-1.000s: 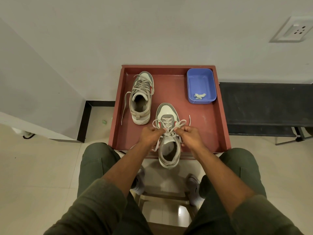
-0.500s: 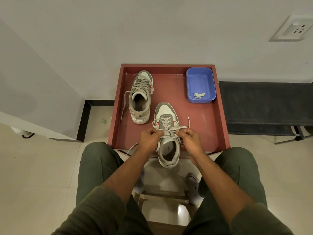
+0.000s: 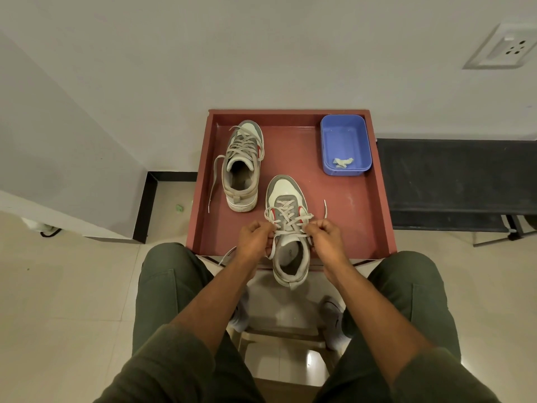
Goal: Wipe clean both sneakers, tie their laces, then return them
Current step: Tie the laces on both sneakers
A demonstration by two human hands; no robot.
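Near sneaker [image 3: 289, 228], grey-and-white with flat woven laces [image 3: 286, 221], sits at the red tabletop [image 3: 351, 205] front edge, heel overhanging. Left hand [image 3: 255, 238] and right hand [image 3: 327, 235] each pinch a lace end; fingertips hidden. Far sneaker [image 3: 242, 167] lies untied. Blue plastic tub [image 3: 345, 144] holds a crumpled scrap.

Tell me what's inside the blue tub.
The blue tub holds one small crumpled whitish scrap at its near end; its near wall hides the floor's front edge.
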